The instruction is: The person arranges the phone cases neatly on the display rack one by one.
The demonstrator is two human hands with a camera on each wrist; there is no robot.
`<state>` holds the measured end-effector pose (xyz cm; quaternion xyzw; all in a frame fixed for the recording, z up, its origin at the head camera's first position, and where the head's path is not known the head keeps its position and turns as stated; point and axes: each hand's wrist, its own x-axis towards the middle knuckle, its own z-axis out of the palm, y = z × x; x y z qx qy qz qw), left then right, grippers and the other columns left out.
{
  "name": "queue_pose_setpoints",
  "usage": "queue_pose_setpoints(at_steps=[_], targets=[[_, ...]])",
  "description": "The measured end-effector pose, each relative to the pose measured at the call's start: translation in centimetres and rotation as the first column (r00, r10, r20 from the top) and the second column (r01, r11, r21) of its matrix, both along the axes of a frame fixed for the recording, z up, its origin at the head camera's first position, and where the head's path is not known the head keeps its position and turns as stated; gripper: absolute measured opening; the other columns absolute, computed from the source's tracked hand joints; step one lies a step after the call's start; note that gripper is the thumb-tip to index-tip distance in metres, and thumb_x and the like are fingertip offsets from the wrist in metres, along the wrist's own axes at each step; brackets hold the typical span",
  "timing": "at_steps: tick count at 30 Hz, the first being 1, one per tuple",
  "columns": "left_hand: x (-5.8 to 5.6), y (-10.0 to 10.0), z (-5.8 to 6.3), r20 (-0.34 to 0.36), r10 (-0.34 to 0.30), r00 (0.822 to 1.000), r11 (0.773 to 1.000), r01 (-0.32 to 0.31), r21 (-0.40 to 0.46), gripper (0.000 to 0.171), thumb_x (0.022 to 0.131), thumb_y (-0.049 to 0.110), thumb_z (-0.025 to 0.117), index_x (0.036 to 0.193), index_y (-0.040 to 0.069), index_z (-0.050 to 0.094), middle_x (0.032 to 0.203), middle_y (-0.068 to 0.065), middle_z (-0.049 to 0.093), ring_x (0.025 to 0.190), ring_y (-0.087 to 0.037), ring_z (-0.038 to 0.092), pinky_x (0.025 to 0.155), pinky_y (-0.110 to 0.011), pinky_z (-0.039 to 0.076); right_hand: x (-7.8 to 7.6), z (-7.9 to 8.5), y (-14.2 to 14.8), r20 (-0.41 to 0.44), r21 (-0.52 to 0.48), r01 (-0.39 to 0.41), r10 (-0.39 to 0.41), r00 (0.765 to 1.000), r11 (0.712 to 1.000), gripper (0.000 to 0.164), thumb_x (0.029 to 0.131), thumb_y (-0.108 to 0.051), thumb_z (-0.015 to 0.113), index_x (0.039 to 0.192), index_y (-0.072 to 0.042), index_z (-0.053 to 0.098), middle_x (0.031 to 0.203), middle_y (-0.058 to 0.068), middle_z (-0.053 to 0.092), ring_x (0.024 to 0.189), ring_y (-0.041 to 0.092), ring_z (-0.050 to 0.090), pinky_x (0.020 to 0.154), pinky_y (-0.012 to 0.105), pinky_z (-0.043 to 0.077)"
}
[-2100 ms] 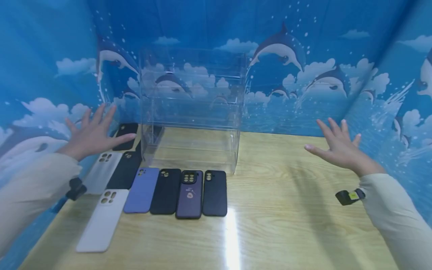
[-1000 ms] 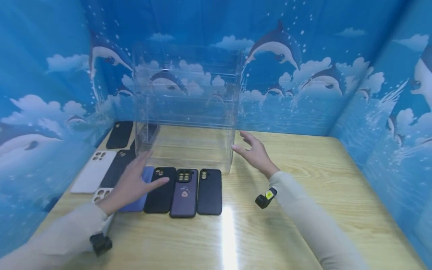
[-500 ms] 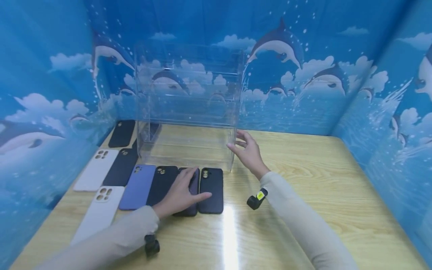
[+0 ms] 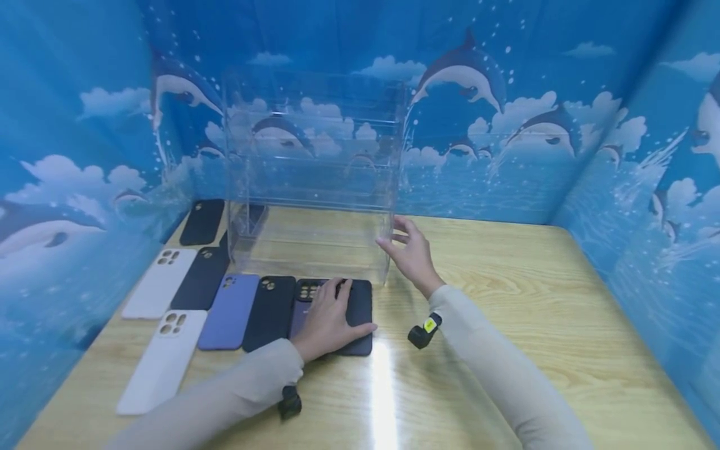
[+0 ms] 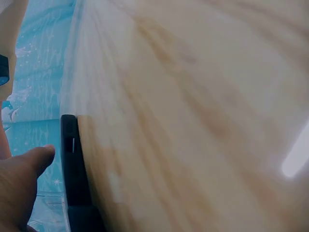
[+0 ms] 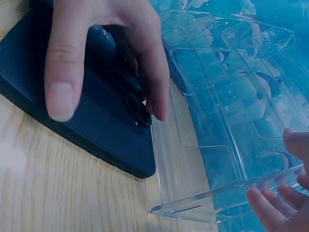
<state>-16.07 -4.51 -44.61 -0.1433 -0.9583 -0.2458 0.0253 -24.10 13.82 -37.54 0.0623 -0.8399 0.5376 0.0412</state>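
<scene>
Clear rack (image 4: 312, 270), centre frame: right hand (image 4: 416, 256) at its edge, grip unclear. Left hand (image 4: 332, 322) spread over black case (image 4: 361, 306), holding nothing. Other cases (image 4: 229, 315), left half: none lifted yet.

Rack (image 4: 315, 265): clear plastic, smooth, glossy, bright glints along edges. Black case (image 4: 360, 305), in front of rack's right end: smooth, matt, plastic- or rubber-looking. Lilac case (image 4: 229, 312), in front of rack's left end: smooth, soft matt. White case (image 4: 159, 284), left of rack: smooth, low sheen. Table (image 4: 590, 350) under rack: wood-grain surface, smooth, glossy, white glare streak. Curtain (image 4: 349, 31) behind rack: printed cloth, soft folds. Sleeve (image 4: 484, 344), in front of rack: matt cloth, lightly wrinkled.
</scene>
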Motion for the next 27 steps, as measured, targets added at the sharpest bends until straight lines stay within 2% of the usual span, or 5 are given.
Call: queue_pose_setpoints(at_steps=[3,7,14,22,27], targets=[[-0.13,0.23,-0.17,-0.002,-0.008,1.0,1.0,0.007,-0.007,0.103,0.072,0.066,0.07,0.146,0.004,0.036,0.145,-0.019,0.034,0.132,-0.037,0.037,0.106,-0.052,0.036,-0.02,0.04,0.1,0.002,0.003,0.007,-0.007,1.0,1.0,0.067,0.09,-0.028,0.068,0.146,-0.009,0.036,0.143,0.012,0.043,0.123,0.031,0.052,0.095,0.041,0.05],[0.02,0.32,-0.2,0.041,-0.026,0.999,1.0,0.026,-0.001,0.104,0.071,0.065,0.071,0.148,0.005,0.034,0.149,-0.015,0.03,0.132,-0.038,0.038,0.102,-0.053,0.04,-0.01,0.03,0.1,0.011,0.009,-0.003,0.002,1.0,1.0,0.067,0.09,-0.03,0.067,0.146,-0.01,0.036,0.143,0.011,0.043,0.123,0.03,0.052,0.095,0.041,0.05],[0.31,0.48,0.37,0.104,-0.078,0.992,0.996,0.082,-0.035,0.108,0.071,0.065,0.07,0.151,0.004,0.027,0.155,-0.019,0.023,0.137,-0.046,0.027,0.109,-0.058,0.028,-0.04,0.03,-0.02,-0.002,0.005,-0.003,0.003,1.0,1.0,0.067,0.091,-0.032,0.067,0.146,-0.01,0.036,0.143,0.011,0.044,0.123,0.031,0.052,0.094,0.042,0.05],[0.0,0.76,0.2,0.105,-0.1,0.989,0.991,0.109,-0.075,0.111,0.072,0.072,0.065,0.15,0.002,0.027,0.154,-0.02,0.025,0.141,-0.039,0.024,0.114,-0.056,0.018,-0.34,-0.34,-0.03,-0.01,-0.001,0.027,-0.027,1.0,1.0,0.062,0.092,-0.029,0.066,0.144,-0.01,0.038,0.139,0.011,0.047,0.119,0.031,0.054,0.092,0.042,0.051],[-0.14,1.0,0.1,0.086,-0.092,0.992,0.99,0.101,-0.101,0.112,0.071,0.075,0.062,0.15,0.002,0.029,0.151,-0.021,0.029,0.14,-0.039,0.026,0.114,-0.056,0.018,-0.3,-0.58,-0.05,-0.007,0.015,0.028,-0.028,1.0,0.999,0.061,0.092,-0.031,0.065,0.143,-0.01,0.039,0.136,0.012,0.049,0.118,0.03,0.055,0.091,0.041,0.052]])
